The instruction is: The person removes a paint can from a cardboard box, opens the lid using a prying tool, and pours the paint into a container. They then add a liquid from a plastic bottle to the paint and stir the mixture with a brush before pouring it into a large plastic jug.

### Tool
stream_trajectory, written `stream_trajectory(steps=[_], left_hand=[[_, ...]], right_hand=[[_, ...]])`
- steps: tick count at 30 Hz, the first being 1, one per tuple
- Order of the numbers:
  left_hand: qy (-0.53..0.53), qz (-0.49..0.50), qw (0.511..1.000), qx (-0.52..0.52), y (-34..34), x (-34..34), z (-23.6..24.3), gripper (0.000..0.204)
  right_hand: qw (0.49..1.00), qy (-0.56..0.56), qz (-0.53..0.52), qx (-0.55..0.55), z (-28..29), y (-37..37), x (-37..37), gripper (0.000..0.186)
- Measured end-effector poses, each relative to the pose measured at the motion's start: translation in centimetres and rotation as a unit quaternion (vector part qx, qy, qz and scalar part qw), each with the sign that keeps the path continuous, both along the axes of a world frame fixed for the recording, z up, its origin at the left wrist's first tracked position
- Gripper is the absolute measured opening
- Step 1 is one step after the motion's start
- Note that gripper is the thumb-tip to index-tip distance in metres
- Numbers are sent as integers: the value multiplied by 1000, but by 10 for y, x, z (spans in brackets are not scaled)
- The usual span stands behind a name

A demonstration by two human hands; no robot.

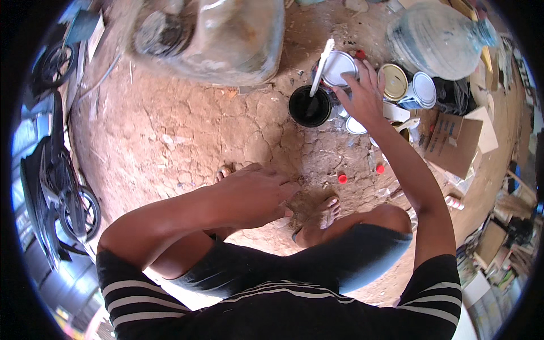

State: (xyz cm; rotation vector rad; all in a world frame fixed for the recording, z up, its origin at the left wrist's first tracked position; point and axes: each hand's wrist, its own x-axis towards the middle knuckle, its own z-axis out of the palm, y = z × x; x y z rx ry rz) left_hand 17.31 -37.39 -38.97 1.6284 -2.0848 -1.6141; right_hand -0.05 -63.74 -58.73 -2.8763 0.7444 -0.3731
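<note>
My right hand (362, 93) reaches over a group of cans, fingers spread. Its thumb and fingers are at the near and right rim of a can with a white lid (339, 67); whether they press on it I cannot tell. Left of that can stands a black tub (310, 107) with dark contents and a white-smeared stick (322, 68) leaning in it. To the hand's right are a can with a gold lid (394, 82) and another white-lidded can (424, 89). My left hand (260, 192) hangs loosely above the ground before my knees, fingers apart, nothing visible in it.
A big cloudy plastic container (232, 42) stands at the far left of the cans. A large clear water bottle (436, 42) lies far right. Cardboard (452, 144), red caps (342, 179) and scraps lie on the cracked dirt floor. A motorbike (59, 187) stands at the left.
</note>
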Motion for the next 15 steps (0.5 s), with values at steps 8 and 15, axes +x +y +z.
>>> stream_trajectory(steps=[8,15], left_hand=[[14,121,991,-50,69,-31,62,51],[-24,195,974,-109,124,-71,100,45]], right_hand=[[966,176,37,187,41,65,18,96],[973,137,-50,179,13,108,54,109]])
